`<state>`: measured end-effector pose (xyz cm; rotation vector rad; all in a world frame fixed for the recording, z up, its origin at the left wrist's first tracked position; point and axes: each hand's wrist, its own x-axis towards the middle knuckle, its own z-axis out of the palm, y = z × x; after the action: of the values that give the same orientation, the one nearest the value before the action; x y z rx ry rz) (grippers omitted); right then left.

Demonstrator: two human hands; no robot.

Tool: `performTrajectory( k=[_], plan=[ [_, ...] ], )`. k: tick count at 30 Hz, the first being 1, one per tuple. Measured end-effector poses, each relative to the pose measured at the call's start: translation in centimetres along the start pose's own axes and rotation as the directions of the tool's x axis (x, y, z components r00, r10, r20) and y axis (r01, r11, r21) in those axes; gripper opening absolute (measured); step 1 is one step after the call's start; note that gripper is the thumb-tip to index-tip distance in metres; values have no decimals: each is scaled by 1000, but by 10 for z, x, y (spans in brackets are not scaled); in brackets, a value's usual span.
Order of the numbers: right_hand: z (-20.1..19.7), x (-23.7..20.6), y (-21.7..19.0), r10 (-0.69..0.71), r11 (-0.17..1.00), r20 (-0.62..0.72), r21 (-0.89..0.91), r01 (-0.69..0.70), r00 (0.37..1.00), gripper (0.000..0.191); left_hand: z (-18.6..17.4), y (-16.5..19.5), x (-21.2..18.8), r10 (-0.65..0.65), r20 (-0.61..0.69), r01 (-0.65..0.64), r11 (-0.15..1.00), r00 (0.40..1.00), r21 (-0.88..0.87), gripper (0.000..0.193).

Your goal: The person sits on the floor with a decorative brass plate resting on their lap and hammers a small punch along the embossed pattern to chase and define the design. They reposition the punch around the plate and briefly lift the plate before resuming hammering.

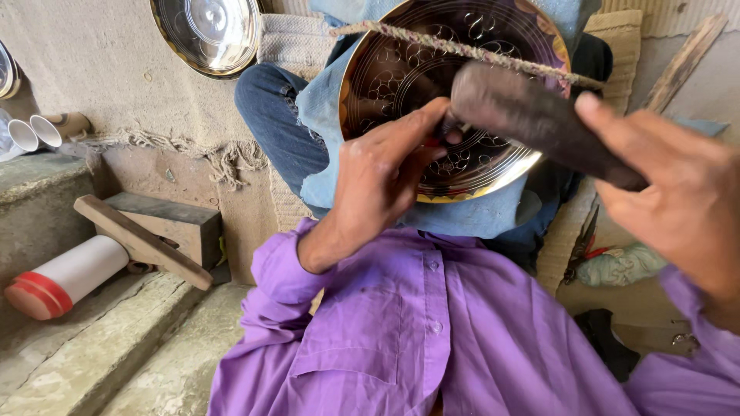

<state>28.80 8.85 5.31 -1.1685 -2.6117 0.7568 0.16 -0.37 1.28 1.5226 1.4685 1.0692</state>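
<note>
A round engraved metal plate (401,69) stands tilted against my knees, on a blue cloth (462,216) over my jeans. A braided rope (462,48) crosses its upper face. My left hand (385,169) presses on the plate's middle, with its fingers pinched around a small tool that has a red part (436,142); most of the tool is hidden. My right hand (678,200) grips a dark, worn mallet (532,115), whose head hangs just above the left fingertips. My purple shirt fills the lower view.
A second shiny plate (208,31) leans at the top left. A white bottle with a red cap (62,281) and wooden blocks (154,231) lie on stone steps to the left, with cups (35,132) behind. Pliers (582,246) rest on the mat at right.
</note>
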Motion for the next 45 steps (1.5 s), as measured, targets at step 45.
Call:
performTrajectory(
  k=[45],
  plan=[
    [-22, 28, -8, 52, 995, 125, 78, -62, 991, 80, -3, -8, 6, 12, 108, -8, 999, 994, -38, 48]
  ],
)
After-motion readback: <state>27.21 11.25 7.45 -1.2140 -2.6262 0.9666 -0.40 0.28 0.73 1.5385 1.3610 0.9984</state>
